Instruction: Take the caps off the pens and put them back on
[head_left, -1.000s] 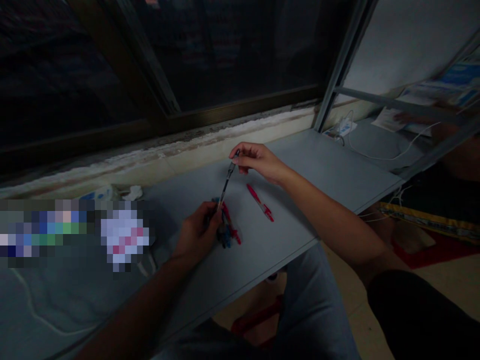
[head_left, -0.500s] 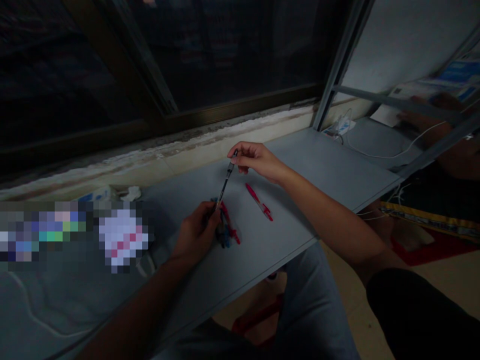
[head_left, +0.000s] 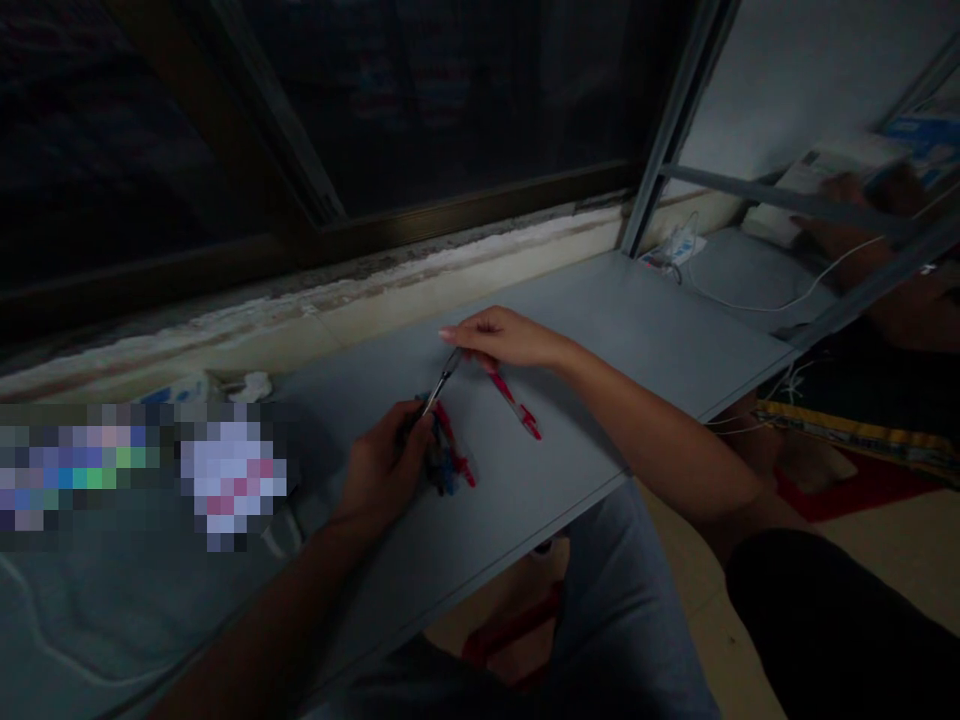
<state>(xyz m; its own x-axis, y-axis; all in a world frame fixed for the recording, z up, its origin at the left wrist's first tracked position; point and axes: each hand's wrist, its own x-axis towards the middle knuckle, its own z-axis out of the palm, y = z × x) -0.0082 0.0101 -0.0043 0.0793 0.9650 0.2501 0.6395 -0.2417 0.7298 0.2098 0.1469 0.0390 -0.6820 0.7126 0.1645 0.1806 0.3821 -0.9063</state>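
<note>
A slim, dark pen [head_left: 444, 378] slants up and to the right between my two hands. My left hand [head_left: 386, 460] grips its lower end, with thumb and fingers closed round it. At the upper end my right hand [head_left: 504, 338] pinches the pen between thumb and fingers, its knuckles turned upward; the very tip is hidden there. Just beside the left fingers lies a small bunch of red, blue and dark pens [head_left: 452, 462], partly covered by that hand. A single red pen with a clear barrel [head_left: 521, 408] rests on the table below my right hand.
The grey tabletop [head_left: 585, 300] runs along a window ledge [head_left: 390, 265]. At left are a blurred-out item [head_left: 232, 475] and white cable. A metal frame post [head_left: 660, 170] rises at right; beyond it, another person's arms [head_left: 847, 220] are near a white box.
My right hand has come down and slightly left, closer to my left hand, and less of the pen shows between them. The bunch and the single red pen stay on the table.
</note>
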